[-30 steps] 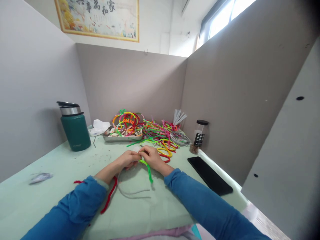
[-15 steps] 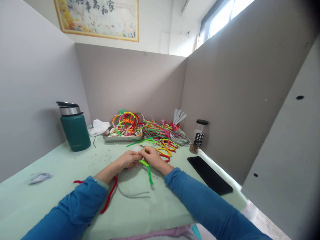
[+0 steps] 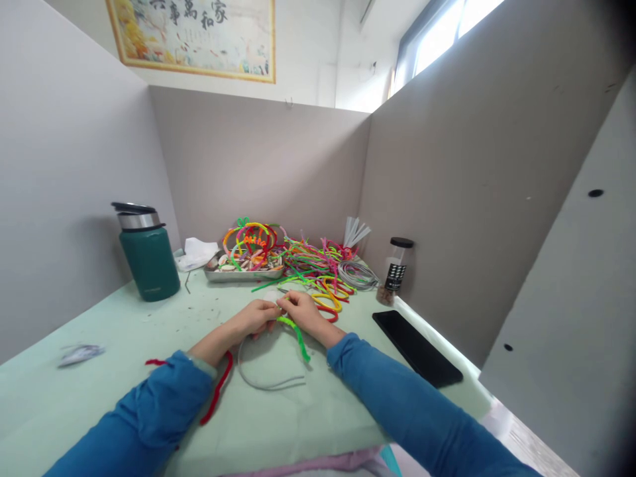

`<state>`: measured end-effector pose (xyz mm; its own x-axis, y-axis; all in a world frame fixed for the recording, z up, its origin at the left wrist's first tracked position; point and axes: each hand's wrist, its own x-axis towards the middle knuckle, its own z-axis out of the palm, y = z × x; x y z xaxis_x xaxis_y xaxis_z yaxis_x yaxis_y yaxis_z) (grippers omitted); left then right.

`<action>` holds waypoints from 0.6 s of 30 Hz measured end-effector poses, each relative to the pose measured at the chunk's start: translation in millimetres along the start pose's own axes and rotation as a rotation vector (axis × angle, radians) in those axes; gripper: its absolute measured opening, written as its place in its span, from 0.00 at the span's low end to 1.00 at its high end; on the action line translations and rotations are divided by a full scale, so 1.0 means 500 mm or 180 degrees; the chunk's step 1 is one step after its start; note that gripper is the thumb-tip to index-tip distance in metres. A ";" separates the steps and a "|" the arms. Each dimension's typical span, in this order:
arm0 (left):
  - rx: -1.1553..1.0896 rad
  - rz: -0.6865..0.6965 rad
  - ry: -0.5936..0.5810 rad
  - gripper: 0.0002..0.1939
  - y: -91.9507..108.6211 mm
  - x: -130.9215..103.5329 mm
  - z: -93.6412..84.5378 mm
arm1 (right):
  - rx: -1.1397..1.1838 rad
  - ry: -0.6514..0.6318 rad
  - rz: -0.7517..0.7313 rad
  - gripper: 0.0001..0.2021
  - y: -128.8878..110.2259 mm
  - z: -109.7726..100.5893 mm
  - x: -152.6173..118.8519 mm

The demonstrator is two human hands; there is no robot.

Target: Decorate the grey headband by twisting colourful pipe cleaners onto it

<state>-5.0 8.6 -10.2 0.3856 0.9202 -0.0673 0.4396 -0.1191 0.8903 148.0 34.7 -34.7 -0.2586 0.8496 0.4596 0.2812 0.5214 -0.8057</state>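
Fingertip to fingertip at a green-covered table (image 3: 342, 414), a worker's two hands meet: the left hand (image 3: 256, 317) closes its fingers on a bent grey wire (image 3: 263, 387), while the right hand (image 3: 304, 311) pinches a green fuzzy strip (image 3: 300, 341), whose tail hangs toward five o'clock from the grip. The exact contact is hidden from me by the knuckles. The wire curves out below the hands, its ends near six o'clock. A red fuzzy strip (image 3: 217, 391) lies by the left sleeve (image 3: 171, 397) at seven. Farther out, a metal tray (image 3: 243, 277) of small pieces sits at eleven, a tangle of bright stems (image 3: 318, 258) at one, a black-lidded jar (image 3: 396, 271) at two, a black slab (image 3: 417, 348) at four and a green bottle (image 3: 149, 262) at ten.
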 end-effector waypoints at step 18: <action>-0.0083 -0.0115 0.0229 0.18 -0.016 0.015 -0.002 | 0.0180 -0.0017 -0.0127 0.09 -0.013 -0.004 -0.004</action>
<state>-6.3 17.1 -17.1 0.3100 0.9483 -0.0680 0.4305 -0.0762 0.8994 148.6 29.9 -29.6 -0.2734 0.8277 0.4900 0.2180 0.5495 -0.8065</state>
